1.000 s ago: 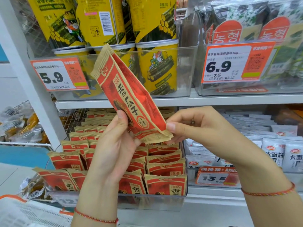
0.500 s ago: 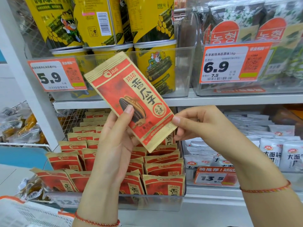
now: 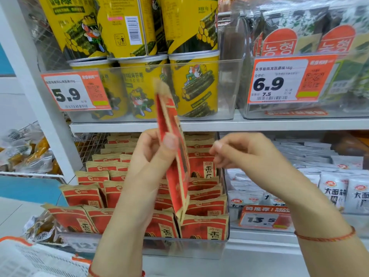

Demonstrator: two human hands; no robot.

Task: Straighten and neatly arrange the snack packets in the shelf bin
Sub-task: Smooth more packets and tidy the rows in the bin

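My left hand (image 3: 151, 162) grips one red and tan snack packet (image 3: 175, 170), held nearly upright and edge-on, its lower end just above the front rows. Rows of the same red packets (image 3: 203, 226) stand in the clear shelf bin (image 3: 179, 248) on the lower shelf; those at the left front lean outward over the rim. My right hand (image 3: 241, 152) hovers just right of the held packet, fingers loosely curled, holding nothing. The image is motion-blurred.
Yellow seaweed-roll cans (image 3: 191, 82) fill a clear bin on the shelf above, behind a 5.9 price tag (image 3: 75, 92). White snack packets (image 3: 335, 192) sit in the neighbouring bin on the right. A white shelf post (image 3: 40, 92) stands left, with bagged snacks beyond.
The held packet has turned from face-on to edge-on and dropped toward the bin. My right hand has let go of its lower corner and drawn slightly away to the right.
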